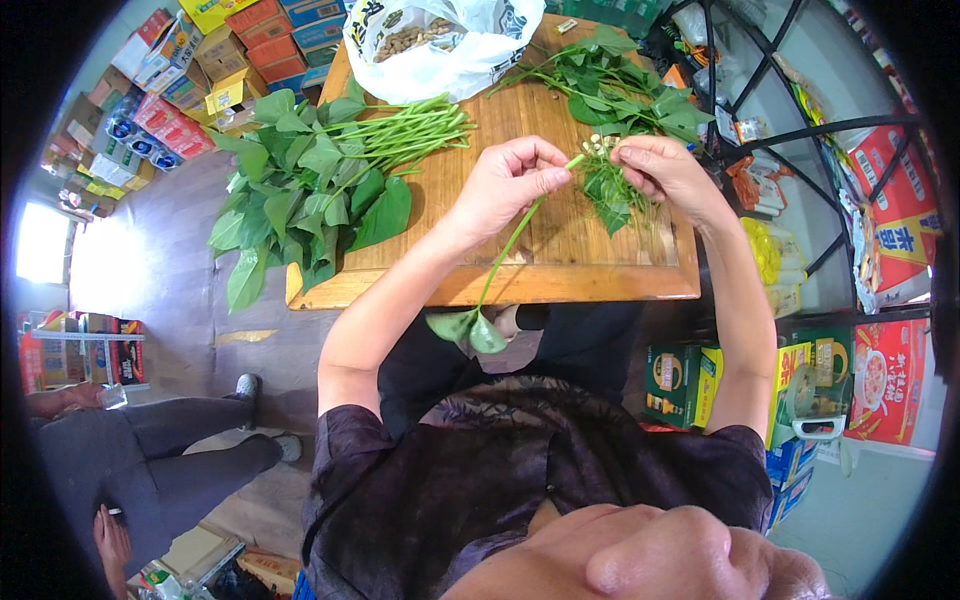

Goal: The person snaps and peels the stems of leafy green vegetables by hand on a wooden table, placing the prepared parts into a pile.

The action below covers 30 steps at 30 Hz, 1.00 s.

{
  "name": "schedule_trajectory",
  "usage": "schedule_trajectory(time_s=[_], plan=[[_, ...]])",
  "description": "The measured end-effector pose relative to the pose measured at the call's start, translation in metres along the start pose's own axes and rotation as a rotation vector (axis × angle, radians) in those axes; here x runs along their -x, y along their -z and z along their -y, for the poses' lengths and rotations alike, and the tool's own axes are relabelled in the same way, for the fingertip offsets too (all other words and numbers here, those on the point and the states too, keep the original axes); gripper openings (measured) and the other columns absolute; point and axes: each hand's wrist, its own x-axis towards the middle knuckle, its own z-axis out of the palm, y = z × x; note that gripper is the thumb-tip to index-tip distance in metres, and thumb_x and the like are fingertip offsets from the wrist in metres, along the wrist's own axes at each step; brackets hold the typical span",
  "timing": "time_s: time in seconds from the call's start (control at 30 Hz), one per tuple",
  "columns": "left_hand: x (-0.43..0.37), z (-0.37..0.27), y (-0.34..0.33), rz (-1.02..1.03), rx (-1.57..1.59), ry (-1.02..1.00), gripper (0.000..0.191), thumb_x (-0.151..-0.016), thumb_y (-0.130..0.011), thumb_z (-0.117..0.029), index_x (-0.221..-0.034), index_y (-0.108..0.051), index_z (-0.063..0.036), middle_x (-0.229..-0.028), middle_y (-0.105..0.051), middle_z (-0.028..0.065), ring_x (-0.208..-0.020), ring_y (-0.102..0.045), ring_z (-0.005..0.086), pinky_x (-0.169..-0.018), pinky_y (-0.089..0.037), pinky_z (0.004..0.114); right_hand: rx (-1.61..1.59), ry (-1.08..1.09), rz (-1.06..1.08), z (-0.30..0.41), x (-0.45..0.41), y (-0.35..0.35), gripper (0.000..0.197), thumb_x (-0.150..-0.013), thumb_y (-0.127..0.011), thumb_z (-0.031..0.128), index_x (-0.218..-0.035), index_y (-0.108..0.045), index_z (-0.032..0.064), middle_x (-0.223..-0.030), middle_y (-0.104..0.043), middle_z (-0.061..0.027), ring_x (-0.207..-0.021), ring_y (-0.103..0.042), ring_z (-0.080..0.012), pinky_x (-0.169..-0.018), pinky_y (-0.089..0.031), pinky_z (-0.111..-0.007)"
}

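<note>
Between the thumb and fingers of my left hand (pixel 517 180) is the upper part of a green leaf stalk (pixel 514 240); its leaf (pixel 476 330) hangs past the near edge of the wooden table (pixel 495 283). My right hand (pixel 664 172) is beside it, fingertips pinched together over a small heap of stem scraps (pixel 604 169); whether something thin is between them I cannot tell. At the table's left lies a bundle of leafy stalks (pixel 322 165), cut ends pointing right. More leafy stems (pixel 622 90) lie at the far right.
A white plastic bag (pixel 442 71) with peanuts in their shells (pixel 420 37) stands at the table's far side. Stacked cartons (pixel 262 37) are at the far left. Black metal shelving (pixel 817 135) with packaged goods borders the right. Another person (pixel 142 465) is at the lower left.
</note>
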Motion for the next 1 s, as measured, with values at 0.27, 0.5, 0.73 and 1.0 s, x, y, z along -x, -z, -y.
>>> schedule_trajectory(time_s=[0.27,0.5,0.73,1.0], plan=[[0.027,-0.017,-0.024,0.000,-0.561,-0.186,0.011,-0.083,-0.068,-0.009,-0.090,-0.067,-0.0004,-0.076,-0.060,-0.0005,-0.068,-0.053,0.0050,-0.060,-0.042,0.021,-0.264,-0.069,0.233,0.010,0.034,-0.030,0.026,-0.090,-0.051,0.026,-0.092,-0.066,0.0046,-0.064,-0.051,0.0055,-0.052,-0.038,-0.0029,-0.046,-0.028,-0.020],[0.028,-0.012,-0.031,0.114,-0.950,-0.395,0.012,-0.081,-0.067,-0.013,-0.088,-0.068,-0.0034,-0.074,-0.059,0.0098,-0.066,-0.059,0.0193,-0.059,-0.045,0.029,-0.410,-0.120,0.343,-0.016,0.036,-0.041,0.019,-0.087,-0.051,0.015,-0.092,-0.064,0.0004,-0.058,-0.045,0.0058,-0.046,-0.032,-0.0023,-0.041,-0.024,-0.020],[0.029,0.017,-0.035,0.013,-0.778,-0.440,0.010,-0.079,-0.069,-0.007,-0.087,-0.069,-0.0019,-0.078,-0.064,0.0081,-0.069,-0.060,0.0176,-0.061,-0.047,0.028,-0.813,-0.104,0.302,-0.045,0.038,-0.061,0.014,-0.086,-0.051,0.011,-0.087,-0.060,-0.0002,-0.055,-0.037,0.0081,-0.044,-0.027,-0.0019,-0.041,-0.019,-0.019],[0.047,0.055,-0.045,-0.250,-0.523,-0.418,0.010,-0.078,-0.068,-0.001,-0.088,-0.068,-0.0005,-0.078,-0.064,0.0089,-0.072,-0.060,0.0174,-0.064,-0.046,0.026,-1.499,-0.111,0.446,-0.067,0.039,-0.106,0.014,-0.089,-0.046,0.011,-0.084,-0.055,0.0015,-0.054,-0.033,0.0068,-0.046,-0.028,-0.0043,-0.040,-0.022,-0.019]])
